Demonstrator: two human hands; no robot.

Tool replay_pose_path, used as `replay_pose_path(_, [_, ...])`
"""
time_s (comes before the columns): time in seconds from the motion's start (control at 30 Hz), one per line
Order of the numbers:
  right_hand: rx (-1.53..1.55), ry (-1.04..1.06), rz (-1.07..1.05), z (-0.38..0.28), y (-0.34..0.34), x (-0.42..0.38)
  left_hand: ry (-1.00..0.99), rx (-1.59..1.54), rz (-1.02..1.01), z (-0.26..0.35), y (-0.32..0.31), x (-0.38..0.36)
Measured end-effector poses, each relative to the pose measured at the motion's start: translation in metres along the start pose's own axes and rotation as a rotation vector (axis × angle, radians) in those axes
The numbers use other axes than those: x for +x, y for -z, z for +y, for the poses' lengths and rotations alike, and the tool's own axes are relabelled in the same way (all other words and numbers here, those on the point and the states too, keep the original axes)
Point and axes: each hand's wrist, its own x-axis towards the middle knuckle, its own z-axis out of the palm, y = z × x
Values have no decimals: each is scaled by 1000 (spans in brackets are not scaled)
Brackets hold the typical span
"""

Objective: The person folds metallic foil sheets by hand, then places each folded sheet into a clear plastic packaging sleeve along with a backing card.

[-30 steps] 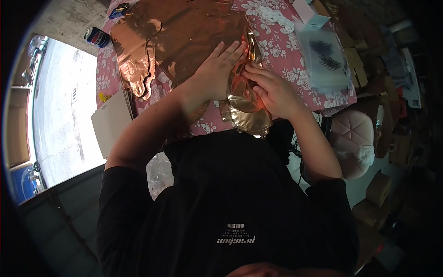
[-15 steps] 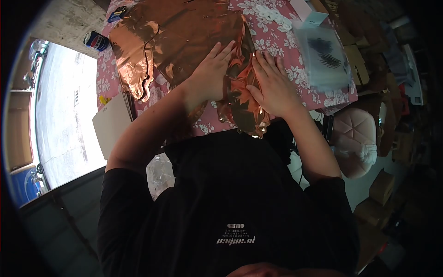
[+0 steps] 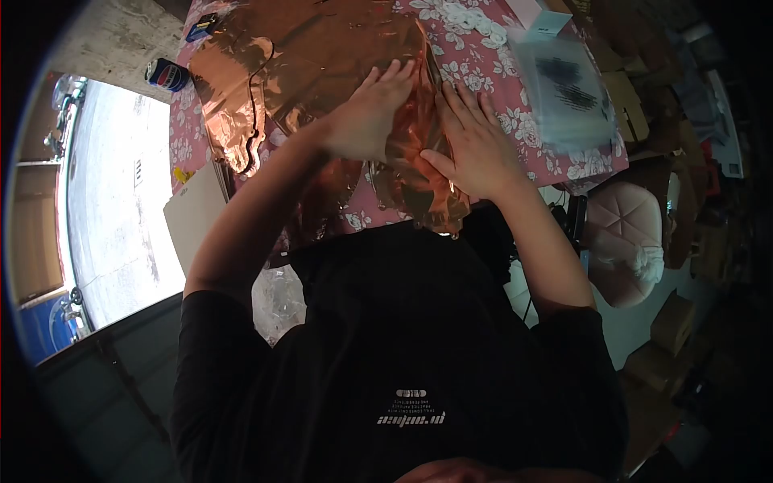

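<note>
Left hand (image 3: 372, 115) has shifted forward, blurred; coppery foil (image 3: 330, 56) is cut off above.

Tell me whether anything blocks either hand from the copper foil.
Nothing visible does. The left hand lies over the foil with fingers spread, and the right hand rests along its right side. The can stands off to the left; the plastic lies apart on the right.
</note>
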Motion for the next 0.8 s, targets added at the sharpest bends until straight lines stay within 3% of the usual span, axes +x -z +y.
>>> replay_pose_path(0.07, [-5,-3,-2,-1,1,0,-3,-277,64,-3,12,-4])
replay_pose_path(0.2, [12,-2,8,-1,2,0,-30,-216,212,-42,26,-2])
replay_pose_path(0.3, [5,-4,3,-2,2,0,10,-205,335,-28,27,18])
replay_pose_path(0.4, [13,-4,9,-3,6,1,-51,50,244,5,16,40])
replay_pose_path(0.5, [32,-5,17,-4,6,0,-102,229,111,-4,-4,59])
replay_pose_path(0.67, [63,-16,17,-1,4,-2,-9,261,85,-20,-5,78])
replay_pose_path(0.77, [165,11,101,1,6,-5,4,301,97,-29,-5,78])
replay_pose_path(0.8, [329,48,183,7,6,-7,-14,321,116,-32,-8,79])
